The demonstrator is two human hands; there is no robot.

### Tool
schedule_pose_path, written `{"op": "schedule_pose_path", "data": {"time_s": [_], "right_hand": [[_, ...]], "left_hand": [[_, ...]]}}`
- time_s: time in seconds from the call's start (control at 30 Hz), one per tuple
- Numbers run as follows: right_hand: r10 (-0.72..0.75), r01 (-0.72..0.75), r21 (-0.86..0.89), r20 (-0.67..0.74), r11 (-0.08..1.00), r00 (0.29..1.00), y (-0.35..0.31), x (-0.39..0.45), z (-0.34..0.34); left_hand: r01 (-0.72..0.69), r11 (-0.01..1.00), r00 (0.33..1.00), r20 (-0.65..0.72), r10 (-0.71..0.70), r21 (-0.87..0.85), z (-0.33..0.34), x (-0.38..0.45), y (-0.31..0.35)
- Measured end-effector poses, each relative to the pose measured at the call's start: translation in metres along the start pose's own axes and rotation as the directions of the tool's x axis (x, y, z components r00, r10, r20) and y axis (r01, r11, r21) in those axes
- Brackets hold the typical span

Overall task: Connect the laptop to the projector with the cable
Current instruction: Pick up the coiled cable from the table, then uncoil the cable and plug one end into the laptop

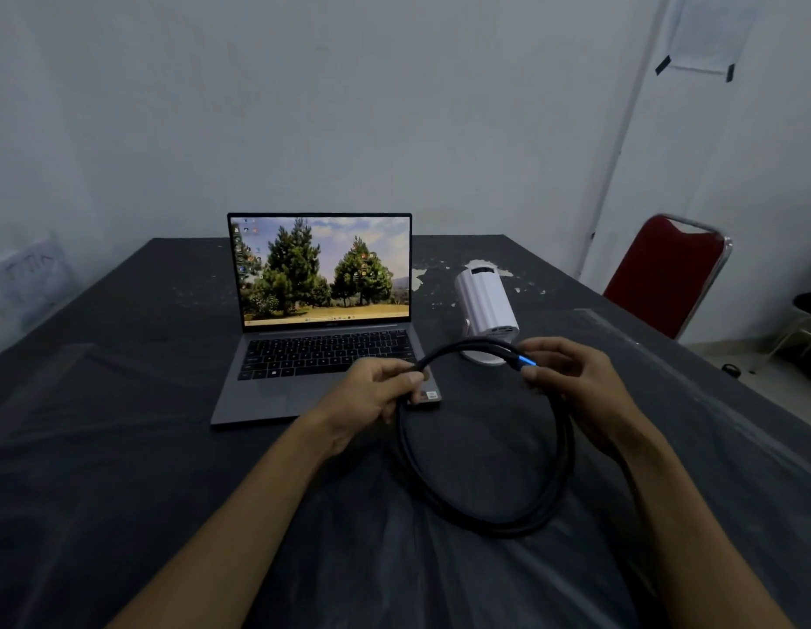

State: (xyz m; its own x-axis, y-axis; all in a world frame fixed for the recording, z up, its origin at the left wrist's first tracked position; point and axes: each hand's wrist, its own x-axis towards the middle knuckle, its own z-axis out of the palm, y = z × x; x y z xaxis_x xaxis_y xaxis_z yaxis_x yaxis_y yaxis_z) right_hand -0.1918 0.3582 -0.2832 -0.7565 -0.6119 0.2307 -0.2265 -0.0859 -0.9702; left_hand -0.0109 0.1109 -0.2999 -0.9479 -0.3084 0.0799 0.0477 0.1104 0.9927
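Note:
An open grey laptop [319,329] stands mid-table, its screen lit with a picture of trees. To its right a white cylindrical projector [484,301] tilts on its stand, its port end facing me. A black cable [521,515] coiled in a loop hangs between my hands above the table. My left hand [376,392] grips the coil near the laptop's front right corner. My right hand [571,383] pinches the cable's blue-marked plug [526,360] just in front of the projector's base.
The table [122,447] is covered with a dark cloth, with white scuffed patches behind the projector. A red chair [666,274] stands off the table's right side near the wall. Dark items lie on the floor at far right.

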Motion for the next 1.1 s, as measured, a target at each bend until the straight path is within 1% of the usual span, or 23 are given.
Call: {"op": "schedule_pose_path", "data": {"time_s": [0.07, 0.1, 0.2, 0.3, 0.4, 0.43, 0.47, 0.6, 0.7, 0.73, 0.77, 0.8, 0.83, 0.87, 0.9, 0.93, 0.97, 1.0, 1.03, 1.07, 1.1], "right_hand": [[0.075, -0.093, 0.207, 0.092, 0.974, 0.993, -0.007, -0.003, -0.003], [0.095, -0.13, 0.281, 0.132, 0.951, 0.987, -0.01, -0.004, -0.003], [0.131, -0.215, 0.429, 0.216, 0.877, 0.967, -0.018, -0.007, 0.007], [0.171, -0.317, 0.564, 0.297, 0.763, 0.939, -0.021, -0.011, 0.025], [0.112, -0.413, 0.652, 0.451, 0.636, 0.885, -0.023, -0.014, 0.042], [0.078, -0.424, 0.667, 0.482, 0.613, 0.873, -0.025, -0.016, 0.048], [0.045, -0.414, 0.675, 0.492, 0.611, 0.869, -0.028, -0.019, 0.054], [-0.106, -0.286, 0.66, 0.487, 0.694, 0.867, -0.044, -0.034, 0.075], [-0.164, -0.229, 0.659, 0.478, 0.716, 0.863, -0.054, -0.043, 0.089], [-0.171, -0.199, 0.651, 0.459, 0.733, 0.872, -0.057, -0.046, 0.094], [-0.179, -0.158, 0.636, 0.432, 0.756, 0.884, -0.059, -0.048, 0.099], [-0.178, -0.115, 0.612, 0.397, 0.783, 0.901, -0.059, -0.051, 0.103], [-0.175, -0.075, 0.584, 0.359, 0.808, 0.917, -0.06, -0.053, 0.108], [-0.173, -0.037, 0.559, 0.318, 0.829, 0.932, -0.06, -0.056, 0.112], [-0.179, -0.001, 0.539, 0.282, 0.842, 0.942, -0.059, -0.057, 0.115], [-0.185, 0.029, 0.525, 0.248, 0.851, 0.951, -0.059, -0.059, 0.118], [-0.188, 0.054, 0.516, 0.21, 0.855, 0.959, -0.06, -0.061, 0.12], [-0.187, 0.074, 0.509, 0.174, 0.858, 0.967, -0.06, -0.061, 0.122], [-0.188, 0.092, 0.499, 0.145, 0.862, 0.971, -0.061, -0.062, 0.123], [-0.188, 0.108, 0.485, 0.12, 0.868, 0.975, -0.061, -0.062, 0.123], [-0.194, 0.127, 0.469, 0.097, 0.874, 0.976, -0.061, -0.063, 0.124]], "left_hand": [[-0.011, 0.997, 0.999, -0.047, 0.014, 0.073, -0.008, 0.0, 0.004], [-0.013, 0.995, 0.998, -0.066, 0.02, 0.103, -0.011, -0.001, 0.006], [-0.028, 0.984, 0.992, -0.113, 0.048, 0.179, -0.018, -0.003, 0.013], [-0.051, 0.963, 0.983, -0.155, 0.095, 0.266, -0.023, -0.003, 0.018], [-0.065, 0.943, 0.97, -0.202, 0.137, 0.326, -0.032, -0.007, 0.026], [-0.07, 0.94, 0.965, -0.217, 0.149, 0.333, -0.035, -0.009, 0.031], [-0.076, 0.936, 0.959, -0.232, 0.163, 0.343, -0.037, -0.011, 0.036], [-0.133, 0.917, 0.93, -0.274, 0.247, 0.376, -0.043, -0.022, 0.062], [-0.137, 0.89, 0.905, -0.311, 0.291, 0.435, -0.043, -0.031, 0.081], [-0.099, 0.858, 0.894, -0.334, 0.299, 0.504, -0.041, -0.034, 0.087], [-0.039, 0.802, 0.879, -0.361, 0.311, 0.596, -0.039, -0.037, 0.093], [0.031, 0.726, 0.866, -0.38, 0.323, 0.687, -0.036, -0.04, 0.098], [0.083, 0.665, 0.865, -0.386, 0.322, 0.742, -0.033, -0.044, 0.104], [0.103, 0.65, 0.878, -0.376, 0.297, 0.753, -0.03, -0.047, 0.11], [0.097, 0.678, 0.903, -0.351, 0.247, 0.728, -0.028, -0.05, 0.114], [0.073, 0.741, 0.932, -0.31, 0.187, 0.668, -0.025, -0.052, 0.118], [0.059, 0.809, 0.952, -0.277, 0.131, 0.585, -0.021, -0.054, 0.122], [0.045, 0.848, 0.957, -0.267, 0.116, 0.529, -0.018, -0.056, 0.125], [0.032, 0.853, 0.952, -0.275, 0.132, 0.52, -0.016, -0.057, 0.127], [0.04, 0.824, 0.939, -0.304, 0.163, 0.565, -0.014, -0.057, 0.127], [0.07, 0.757, 0.92, -0.335, 0.203, 0.649, -0.012, -0.057, 0.126]]}}
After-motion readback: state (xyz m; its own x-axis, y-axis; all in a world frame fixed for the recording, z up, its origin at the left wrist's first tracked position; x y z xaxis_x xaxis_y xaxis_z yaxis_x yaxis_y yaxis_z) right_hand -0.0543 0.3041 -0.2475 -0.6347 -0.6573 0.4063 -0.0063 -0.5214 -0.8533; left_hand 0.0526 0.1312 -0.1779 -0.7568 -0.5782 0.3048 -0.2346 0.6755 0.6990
